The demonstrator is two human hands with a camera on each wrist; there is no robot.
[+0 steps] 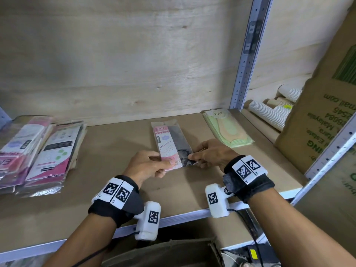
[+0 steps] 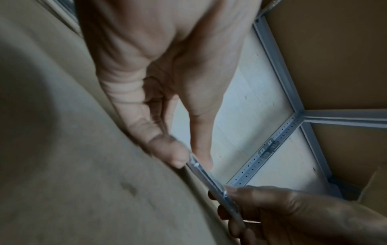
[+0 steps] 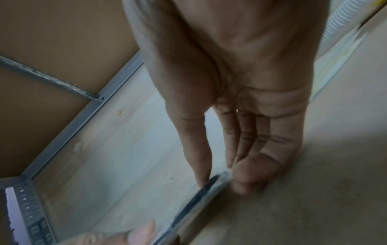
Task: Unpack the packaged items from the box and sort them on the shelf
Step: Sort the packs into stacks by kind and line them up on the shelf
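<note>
A flat clear packet of black socks with a pink card lies lengthwise on the brown shelf board in the head view. My left hand pinches its near left corner, thumb on top. My right hand pinches the near right corner. In the left wrist view the packet's thin edge runs between my left thumb and fingers and the right hand's fingers. The right wrist view shows the same edge pinched by my right hand. The box's dark flaps sit below the shelf edge.
Two stacks of pink and purple packets lie at the shelf's left. A green packet stack lies at the back right beside the metal upright. Paper cups and a large cardboard box fill the bay to the right.
</note>
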